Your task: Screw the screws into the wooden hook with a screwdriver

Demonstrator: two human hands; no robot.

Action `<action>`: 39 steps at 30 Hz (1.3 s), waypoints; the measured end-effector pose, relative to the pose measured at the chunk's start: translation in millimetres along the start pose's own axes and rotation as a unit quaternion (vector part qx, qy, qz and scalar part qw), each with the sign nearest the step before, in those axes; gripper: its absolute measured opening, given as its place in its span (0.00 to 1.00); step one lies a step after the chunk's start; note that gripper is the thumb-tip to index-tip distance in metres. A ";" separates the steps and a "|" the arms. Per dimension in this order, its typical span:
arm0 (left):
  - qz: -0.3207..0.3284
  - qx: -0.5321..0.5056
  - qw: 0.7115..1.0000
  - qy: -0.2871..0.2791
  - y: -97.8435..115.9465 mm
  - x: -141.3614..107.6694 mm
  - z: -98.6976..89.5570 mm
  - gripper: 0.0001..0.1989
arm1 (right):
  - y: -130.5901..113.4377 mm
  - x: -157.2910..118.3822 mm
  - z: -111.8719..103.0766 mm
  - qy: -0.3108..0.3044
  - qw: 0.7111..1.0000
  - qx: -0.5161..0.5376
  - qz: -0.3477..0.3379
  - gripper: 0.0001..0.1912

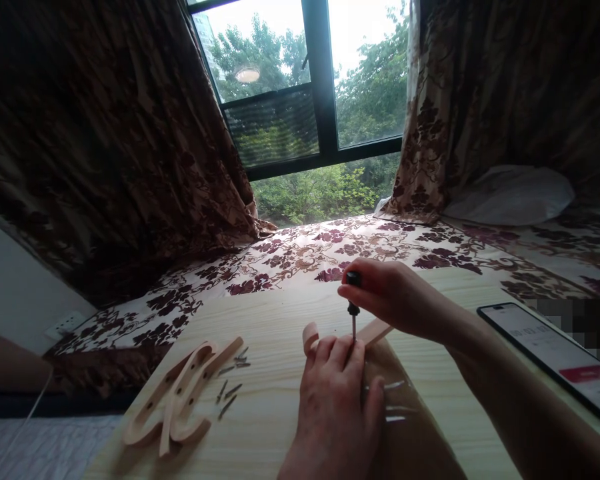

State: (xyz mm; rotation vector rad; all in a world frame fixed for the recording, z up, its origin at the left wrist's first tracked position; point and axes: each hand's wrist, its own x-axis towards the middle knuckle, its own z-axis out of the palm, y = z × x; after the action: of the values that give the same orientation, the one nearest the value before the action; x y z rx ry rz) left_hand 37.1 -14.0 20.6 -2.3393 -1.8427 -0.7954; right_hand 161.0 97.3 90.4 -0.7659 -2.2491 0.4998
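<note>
My right hand (pixel 385 293) is closed around the dark handle of a screwdriver (pixel 353 308). The screwdriver stands nearly upright, its shaft reaching down to the fingertips of my left hand (pixel 333 400). That hand lies over a pale wooden hook (pixel 377 332) and presses it down, fingers together. One curled end of the hook shows left of the fingers, and its straight part runs off to the right beneath my right hand. The screwdriver's tip and any screw under it are hidden by my fingers. Brown wrapping with shiny streaks (pixel 405 407) lies beside my left hand.
Several loose screws (pixel 227 390) lie on the light wooden board (pixel 260 427). Left of them rest more curved wooden hooks (pixel 180 400) with dark holes. A phone (pixel 550 353) lies at the right. Behind are a floral-covered ledge (pixel 300 260), curtains and a window.
</note>
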 end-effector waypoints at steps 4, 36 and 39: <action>-0.003 0.004 1.000 -0.007 -0.1 -1.3 -0.6 0.20 | 1.0 1.4 1.8 0.011 1.000 -0.021 0.011 0.10; 0.008 0.005 1.000 0.008 0.0 -2.4 0.6 0.19 | 2.7 0.4 0.5 -0.012 1.000 0.026 0.003 0.09; 0.010 0.003 1.000 0.014 0.0 -1.9 0.5 0.19 | 2.1 -1.0 -4.5 -0.024 0.998 0.049 -0.011 0.04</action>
State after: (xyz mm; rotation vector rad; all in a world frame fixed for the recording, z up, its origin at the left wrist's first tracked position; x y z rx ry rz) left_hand 37.0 -15.5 19.3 -2.3277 -1.8040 -0.8162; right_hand 165.6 98.8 91.8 -0.6854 -2.2566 0.6180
